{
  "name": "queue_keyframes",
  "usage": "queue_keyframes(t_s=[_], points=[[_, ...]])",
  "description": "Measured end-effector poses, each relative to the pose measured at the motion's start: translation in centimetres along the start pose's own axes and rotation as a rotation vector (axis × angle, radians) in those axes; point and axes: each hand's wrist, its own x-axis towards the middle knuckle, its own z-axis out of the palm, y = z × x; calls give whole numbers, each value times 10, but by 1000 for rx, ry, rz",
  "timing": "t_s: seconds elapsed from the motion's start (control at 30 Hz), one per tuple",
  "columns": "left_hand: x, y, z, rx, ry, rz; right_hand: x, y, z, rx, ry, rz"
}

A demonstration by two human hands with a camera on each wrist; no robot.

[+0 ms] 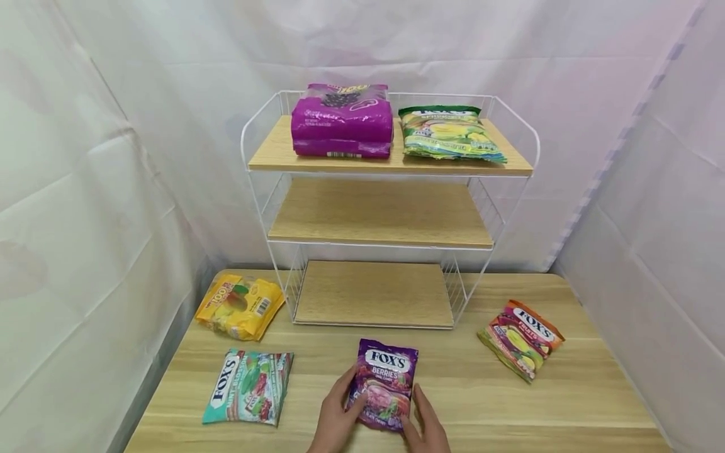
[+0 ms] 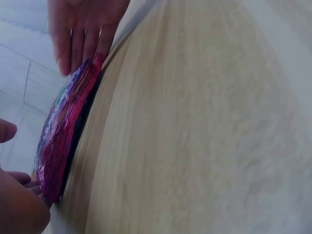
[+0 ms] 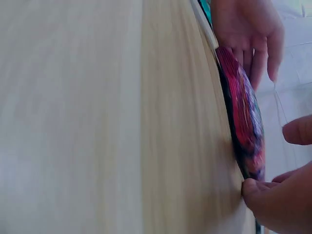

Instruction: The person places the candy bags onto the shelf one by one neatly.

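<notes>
Left grip (image 1: 339,408) and right grip (image 1: 428,429) partly hide the Berries pouch (image 1: 386,385).

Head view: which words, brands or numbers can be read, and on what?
"FOX'S": purple pack, teal pack, orange-red pack.
"BERRIES": purple pack.
"MINT": teal pack.
"FRUITS": orange-red pack.
"100": yellow pack.
Green pack, magenta bag: lettering too unclear to read reliably.
Remaining small print: too small or blurred.

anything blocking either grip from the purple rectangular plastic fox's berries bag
Nothing visible does: the bare left grip and bare right grip are at opposite sides of the purple rectangular plastic Fox's Berries bag, with no other thing between.
</notes>
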Motion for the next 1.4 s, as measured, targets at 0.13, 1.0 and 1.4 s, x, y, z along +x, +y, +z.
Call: queue_keyframes(t_s=[0.13, 1.0, 1.4], points=[[-3, 3, 5, -53, 26, -9, 5, -1, 4, 303, -49, 90], [-12, 14, 9, -531, 155, -184, 6, -14, 7, 287, -195, 7], [-15, 51, -6, -575, 160, -70, 6, -53, 4, 397, -177, -104]])
